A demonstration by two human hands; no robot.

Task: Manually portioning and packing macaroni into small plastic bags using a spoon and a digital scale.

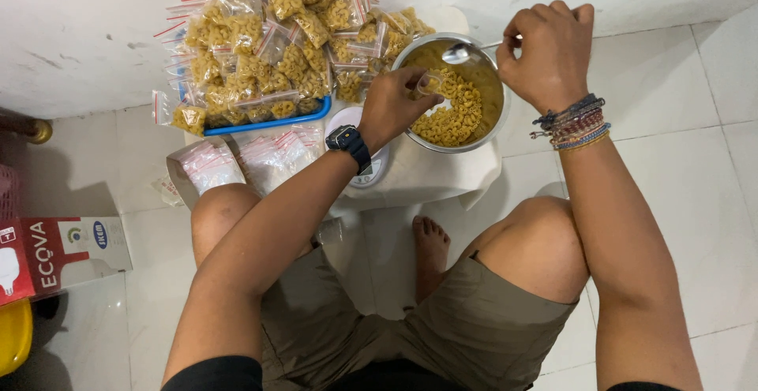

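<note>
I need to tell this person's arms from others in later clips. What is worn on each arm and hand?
Left wrist: a dark watch with a square face and dark strap. Right wrist: a stack of thin bracelets, beaded and corded, in blue, red, purple and yellow. Both forearms are bare; black sleeves show only at the upper arms. No gloves; no rings visible.

Support: low white stand (426,178) on white tiled floor (679,146), against a white wall. On the stand: steel bowl (493,119) of macaroni at right, small scale (369,172) at centre front, blue tray (268,123) at left heaped with filled bags (268,52), and empty zip bags (237,158) at the front left edge. On the floor, left: a red-and-white box (55,253).
</note>
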